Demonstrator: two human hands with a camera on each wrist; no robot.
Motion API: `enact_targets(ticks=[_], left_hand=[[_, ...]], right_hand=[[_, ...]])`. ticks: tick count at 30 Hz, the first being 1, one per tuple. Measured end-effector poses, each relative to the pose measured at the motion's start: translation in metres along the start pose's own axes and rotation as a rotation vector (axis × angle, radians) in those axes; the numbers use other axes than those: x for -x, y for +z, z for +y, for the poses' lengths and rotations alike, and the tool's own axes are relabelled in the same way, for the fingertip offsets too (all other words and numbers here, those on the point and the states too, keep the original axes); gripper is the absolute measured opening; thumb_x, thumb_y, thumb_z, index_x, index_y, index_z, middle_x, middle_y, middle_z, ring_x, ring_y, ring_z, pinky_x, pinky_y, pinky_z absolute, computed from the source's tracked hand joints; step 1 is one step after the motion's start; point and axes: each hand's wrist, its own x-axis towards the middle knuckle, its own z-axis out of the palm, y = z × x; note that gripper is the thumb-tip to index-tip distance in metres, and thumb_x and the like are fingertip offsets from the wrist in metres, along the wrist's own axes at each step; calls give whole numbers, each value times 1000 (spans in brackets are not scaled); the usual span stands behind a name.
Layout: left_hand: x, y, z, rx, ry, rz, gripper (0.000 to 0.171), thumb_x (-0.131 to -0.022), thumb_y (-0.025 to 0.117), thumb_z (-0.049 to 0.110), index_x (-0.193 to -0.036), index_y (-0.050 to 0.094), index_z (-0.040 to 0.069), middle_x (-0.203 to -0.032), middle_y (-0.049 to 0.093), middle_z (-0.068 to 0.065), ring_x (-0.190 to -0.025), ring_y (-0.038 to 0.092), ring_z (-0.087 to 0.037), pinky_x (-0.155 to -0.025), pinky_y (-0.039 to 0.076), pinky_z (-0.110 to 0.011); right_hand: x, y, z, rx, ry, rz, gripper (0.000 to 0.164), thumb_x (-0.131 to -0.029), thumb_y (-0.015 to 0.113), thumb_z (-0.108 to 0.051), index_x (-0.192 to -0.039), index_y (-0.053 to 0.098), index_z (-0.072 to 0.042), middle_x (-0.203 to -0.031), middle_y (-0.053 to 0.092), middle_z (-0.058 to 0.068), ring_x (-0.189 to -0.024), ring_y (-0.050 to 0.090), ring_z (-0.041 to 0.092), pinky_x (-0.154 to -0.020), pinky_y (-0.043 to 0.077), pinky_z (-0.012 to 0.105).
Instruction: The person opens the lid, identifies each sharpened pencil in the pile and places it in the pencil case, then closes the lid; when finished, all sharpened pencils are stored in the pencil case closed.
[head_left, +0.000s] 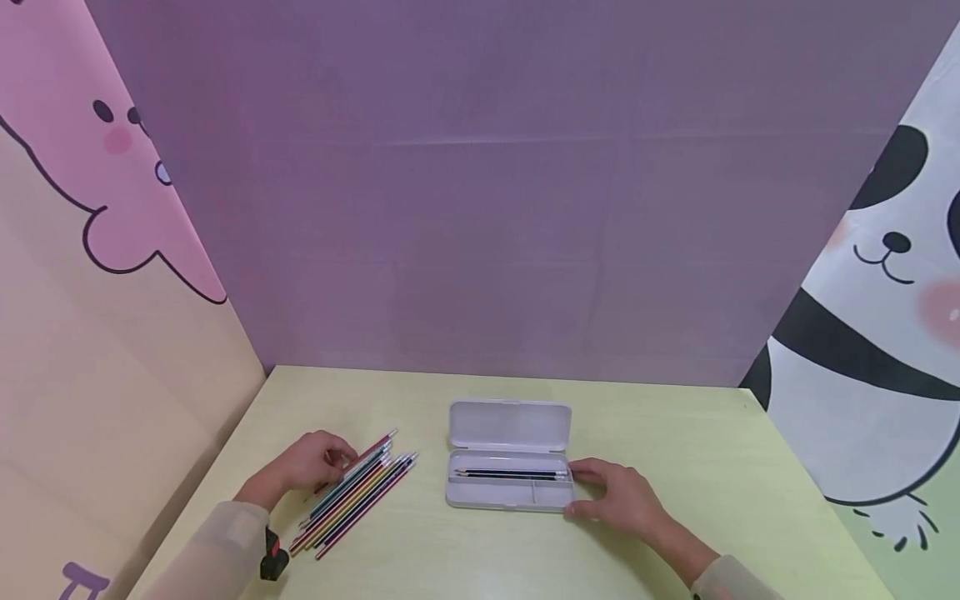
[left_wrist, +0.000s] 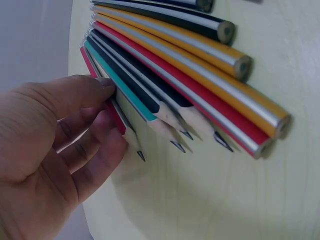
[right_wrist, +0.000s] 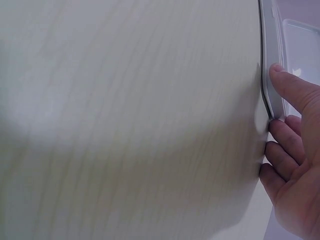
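On the left of the table my left hand (head_left: 311, 460) pinches a red pencil (left_wrist: 117, 116) between thumb and fingers, its sharpened tip showing past them. Beside it lies a slanted row of striped pencils (head_left: 362, 498), coloured teal, black, red and yellow; some show sharpened tips, others flat ends. A white pencil case (head_left: 483, 495) lies with its lid (head_left: 510, 425) tipped back. Dark pencils (head_left: 510, 475) rest lengthwise in its rear compartment. My right hand (head_left: 621, 498) holds the case's right end, the thumb at the front corner and the fingers farther back along the side.
The pale wood-grain table (head_left: 420, 558) meets a purple backdrop (head_left: 487, 250) at the back. A printed pink panel (head_left: 112, 167) stands on the left, a panda panel (head_left: 885, 350) on the right. A dark wrist device (head_left: 273, 558) sits at the left sleeve.
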Motion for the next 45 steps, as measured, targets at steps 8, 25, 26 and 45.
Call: enact_targets(ticks=[8,25,26,45], left_hand=[[1,-1,0,0,-48,33,29,-87,70,-5,-116,72,-2,-83,62,-4,-66,56,-18,-54,50,-31],[-34,-2,79,8,177,9,28,-94,67,2,-120,75,9,-102,72,-11,-80,60,-16,-65,54,-28],[-38,2,86,4,189,-4,28,-94,67,2,-119,76,10,-103,72,-12,-82,61,-16,-67,54,-27],[-121,103,148,-102,323,-166,25,-90,73,0,-109,82,14,-88,71,8,-78,56,-4,-72,50,-19]], right_hand=[[1,2,2,1,5,1,66,-67,94,-43,-125,72,-21,-114,77,-8,-126,64,32,-102,48,53],[1,0,-1,-4,-2,2,64,-69,93,-42,-126,72,-21,-115,77,-8,-126,64,32,-103,47,54],[1,-1,-1,-5,-3,2,64,-69,93,-42,-126,72,-21,-115,77,-8,-126,64,32,-103,47,55],[2,-1,-4,-33,8,2,65,-69,93,-40,-127,71,-19,-116,77,-5,-126,64,31,-104,47,55]])
